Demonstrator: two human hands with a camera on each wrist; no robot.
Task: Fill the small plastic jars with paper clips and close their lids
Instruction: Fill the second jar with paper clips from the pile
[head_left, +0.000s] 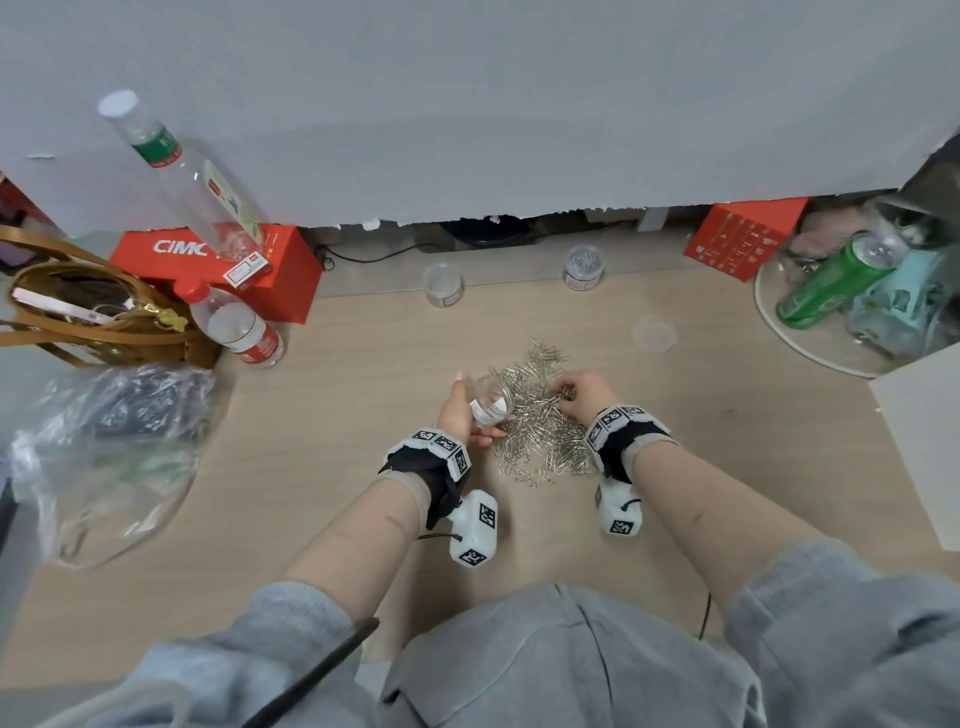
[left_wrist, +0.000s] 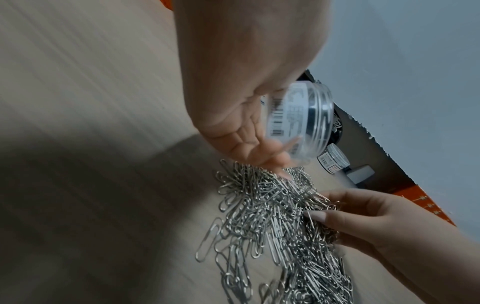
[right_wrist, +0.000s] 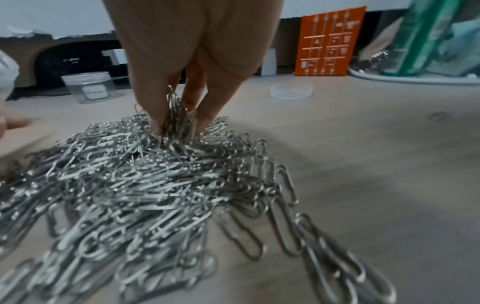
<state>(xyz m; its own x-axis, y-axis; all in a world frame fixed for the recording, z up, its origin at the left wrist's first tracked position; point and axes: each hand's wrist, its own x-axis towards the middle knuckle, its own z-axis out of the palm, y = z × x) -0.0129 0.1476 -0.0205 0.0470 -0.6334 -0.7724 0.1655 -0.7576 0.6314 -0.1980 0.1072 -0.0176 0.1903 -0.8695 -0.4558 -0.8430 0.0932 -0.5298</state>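
A loose heap of silver paper clips lies on the wooden table. My left hand grips a small clear jar with a white label, tilted on its side at the heap's left edge. My right hand digs into the heap and pinches a bunch of clips between its fingertips. Farther back stand an empty open jar and a lidded jar of clips. A loose clear lid lies right of them.
Red boxes, water bottles, a brown bag and a clear plastic bag crowd the left. A white tray with a green can sits at the right. A grey partition closes the back.
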